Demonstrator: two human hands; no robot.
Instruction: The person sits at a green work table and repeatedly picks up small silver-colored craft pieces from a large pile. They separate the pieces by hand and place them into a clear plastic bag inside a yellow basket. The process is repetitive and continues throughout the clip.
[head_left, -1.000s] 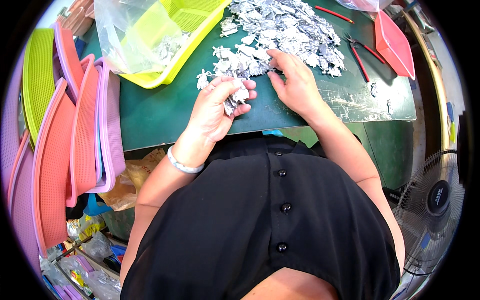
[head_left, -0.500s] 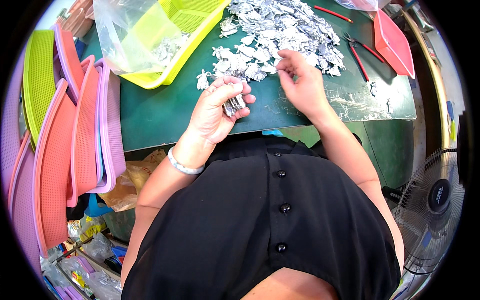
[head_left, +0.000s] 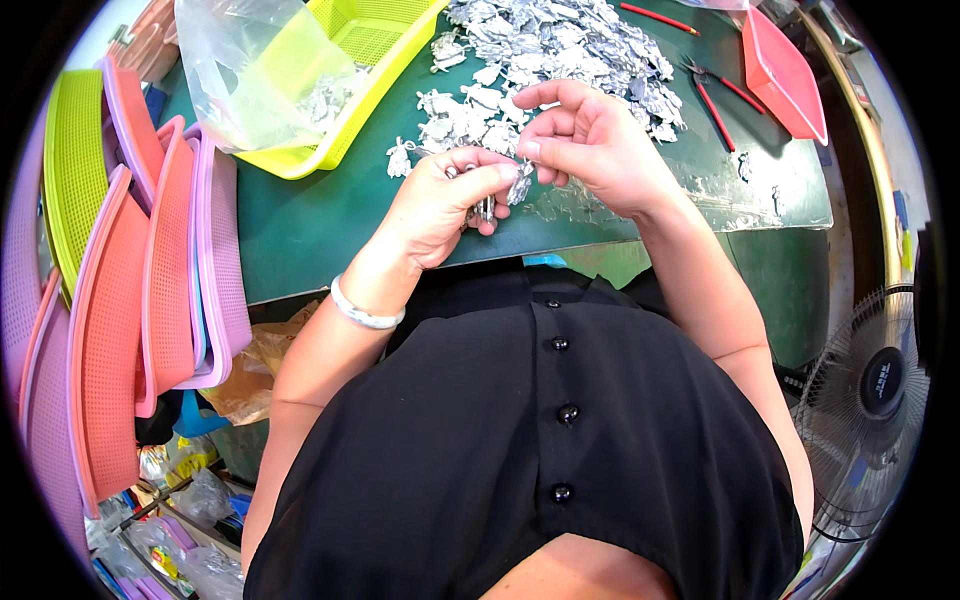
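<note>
My left hand (head_left: 428,208) is curled round several small silver metal pieces (head_left: 484,207), partly hidden by the fingers. Between the two hands is another small silver piece (head_left: 519,186), with the left thumb against it. My right hand (head_left: 608,152) pinches this piece by its upper end between thumb and forefinger. Both hands are just above the green table (head_left: 330,235), near its front edge. Right behind them spreads a large pile of similar flat silver pieces (head_left: 570,55), and one loose piece (head_left: 400,157) lies left of it.
A yellow-green basket (head_left: 385,95) with a clear plastic bag (head_left: 255,75) stands at the back left. Stacked coloured baskets (head_left: 110,330) lean at left. Red-handled pliers (head_left: 718,118), a red pen-like stick (head_left: 660,18) and a pink tray (head_left: 785,75) lie right. A fan (head_left: 875,385) stands far right.
My right hand has moved from the pile's edge towards my left hand and now pinches a silver piece. The left hand has turned, its thumb reaching to that piece.
</note>
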